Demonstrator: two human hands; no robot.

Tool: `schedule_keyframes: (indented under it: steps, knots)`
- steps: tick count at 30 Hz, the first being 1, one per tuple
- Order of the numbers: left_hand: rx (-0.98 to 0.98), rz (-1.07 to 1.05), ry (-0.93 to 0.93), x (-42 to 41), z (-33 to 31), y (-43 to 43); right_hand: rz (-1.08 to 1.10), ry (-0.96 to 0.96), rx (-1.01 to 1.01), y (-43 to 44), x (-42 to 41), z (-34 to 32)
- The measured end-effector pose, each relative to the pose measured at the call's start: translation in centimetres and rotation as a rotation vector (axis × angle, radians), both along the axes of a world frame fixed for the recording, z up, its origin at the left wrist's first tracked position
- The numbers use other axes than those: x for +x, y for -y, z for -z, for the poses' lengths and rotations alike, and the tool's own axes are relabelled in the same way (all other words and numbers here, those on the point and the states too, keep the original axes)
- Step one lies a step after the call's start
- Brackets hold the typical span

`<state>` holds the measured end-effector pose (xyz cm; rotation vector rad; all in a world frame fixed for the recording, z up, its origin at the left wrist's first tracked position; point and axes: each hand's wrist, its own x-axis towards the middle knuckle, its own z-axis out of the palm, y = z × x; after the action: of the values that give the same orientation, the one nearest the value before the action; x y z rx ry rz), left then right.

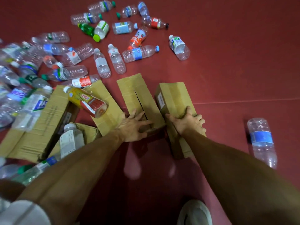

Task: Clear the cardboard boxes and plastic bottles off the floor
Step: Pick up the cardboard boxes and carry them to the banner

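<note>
- Left box, middle box and right box lie side by side on the floor.
- A bottle lies on the left box.
- Farther left, a big box lies under more bottles.
- Scattered bottles lie behind the boxes.
- A lone bottle lies well right.
- The left hand rests on the middle box and the right hand on the right box.

The left hand lay with spread fingers on the middle box. The right hand gripped the right box just beside it. Bottles littered the red floor beyond, and a lone bottle lay well apart to the right.
</note>
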<state>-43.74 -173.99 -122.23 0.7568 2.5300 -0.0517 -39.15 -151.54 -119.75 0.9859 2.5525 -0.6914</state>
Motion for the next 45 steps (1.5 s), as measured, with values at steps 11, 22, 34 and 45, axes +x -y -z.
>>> schedule_keyframes:
  steps: [11,22,34,45]
  knots:
    - [0.07,-0.368,-0.02,-0.8,1.5,-2.5,-0.04,0.127,-0.085,-1.6,0.5,-0.2]
    - [0.016,-0.166,0.098,-0.2,1.3,-3.2,0.048,0.198,0.131,-4.2,2.6,1.3]
    - [0.164,-0.413,0.11,-1.9,-0.6,-6.4,-0.118,0.182,0.041,-4.4,1.0,0.9]
    - [0.175,-0.551,0.095,-2.0,1.4,-7.6,-0.094,0.169,0.015,-5.3,2.0,1.2]
